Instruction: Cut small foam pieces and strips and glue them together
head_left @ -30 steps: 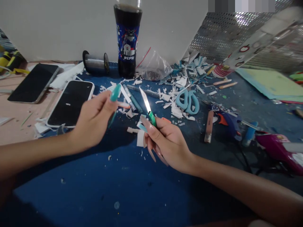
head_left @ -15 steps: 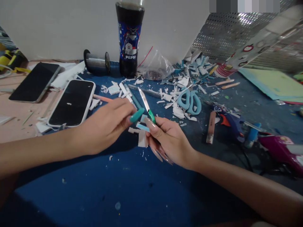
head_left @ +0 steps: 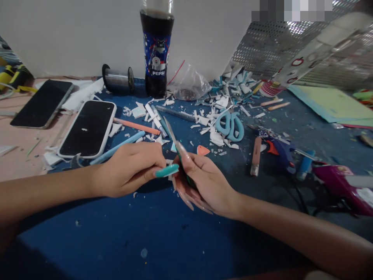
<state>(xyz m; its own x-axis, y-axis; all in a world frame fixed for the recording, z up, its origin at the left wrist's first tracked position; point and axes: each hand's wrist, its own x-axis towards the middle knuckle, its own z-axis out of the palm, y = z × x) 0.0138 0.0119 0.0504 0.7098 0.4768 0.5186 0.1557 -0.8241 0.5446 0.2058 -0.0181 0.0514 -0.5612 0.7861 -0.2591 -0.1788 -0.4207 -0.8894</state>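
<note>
My right hand (head_left: 204,179) is closed around the green handle of a small craft knife (head_left: 171,130). Its blade points up and away from me, and the thumb lies along it. My left hand (head_left: 131,167) is closed just to the left, fingers curled and the long teal thumbnail near the right fingertips. Whatever the left fingers pinch is hidden. Between the hands a bit of pale piece (head_left: 169,162) shows, and I cannot tell which hand touches it. A small light blue piece (head_left: 173,147) lies behind the blade, beside an orange triangular chip (head_left: 203,150).
White and teal scraps (head_left: 221,101) litter the back of the blue table (head_left: 116,241). Light blue scissors (head_left: 230,125), a box cutter (head_left: 256,155) and a magenta glue gun (head_left: 340,186) are at right. Phones (head_left: 87,130), orange and blue sticks (head_left: 136,126), and a Pepsi bottle (head_left: 157,54) stand around.
My left hand has come down and slightly closer to me, uncovering the orange and blue sticks. The knife is turned with its blade edge-on. The light blue strip no longer shows in my right fingers.
</note>
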